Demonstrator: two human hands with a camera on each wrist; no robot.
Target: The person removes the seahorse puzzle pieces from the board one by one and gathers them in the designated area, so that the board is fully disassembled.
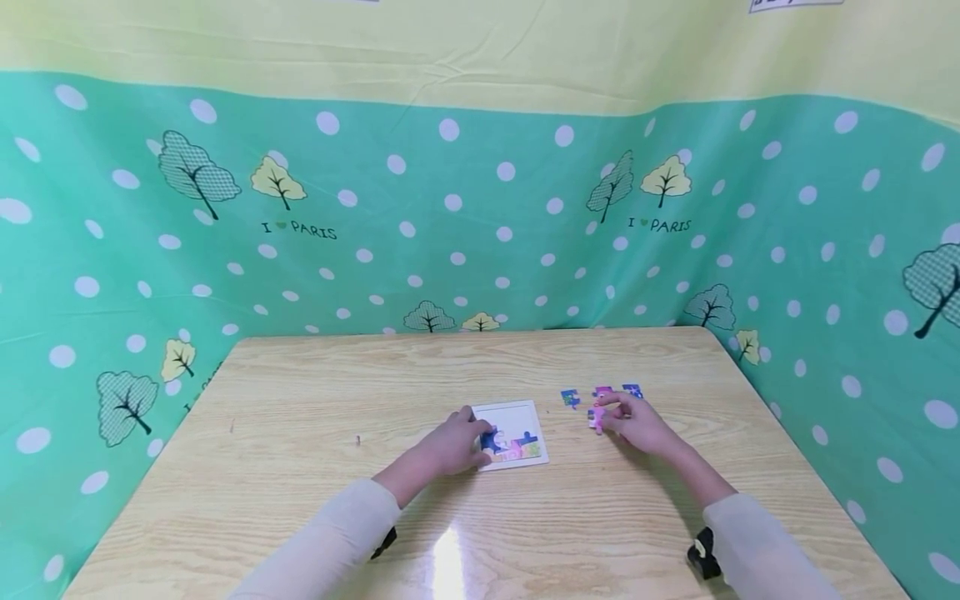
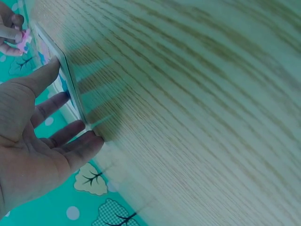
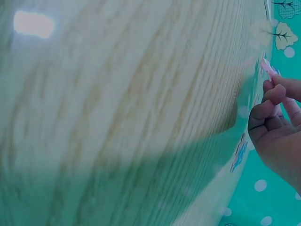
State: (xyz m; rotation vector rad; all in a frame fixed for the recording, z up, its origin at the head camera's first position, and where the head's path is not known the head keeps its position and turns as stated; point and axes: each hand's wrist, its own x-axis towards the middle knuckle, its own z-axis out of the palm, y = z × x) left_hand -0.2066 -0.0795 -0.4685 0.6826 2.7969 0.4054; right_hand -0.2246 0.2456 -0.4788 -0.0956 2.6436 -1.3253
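Note:
A white puzzle tray (image 1: 540,429) lies on the table, its lower part filled with several picture pieces (image 1: 517,448). At its left edge rests my left hand (image 1: 452,443); in the left wrist view that hand (image 2: 35,127) has its fingers extended, with the thumb and fingertips touching the tray's rim (image 2: 70,77). My right hand (image 1: 636,425), to the right of the tray, pinches a pink puzzle piece (image 1: 596,418) between thumb and fingers. The same pink piece (image 3: 268,68) shows at the fingertips in the right wrist view, tilted off the table.
Loose puzzle pieces lie near my right hand: a blue-green one (image 1: 571,398), a pink one (image 1: 602,390) and a blue one (image 1: 632,389). A small scrap (image 1: 357,440) is on the wooden table (image 1: 300,392). A green dotted curtain (image 1: 480,225) borders the table's back and sides.

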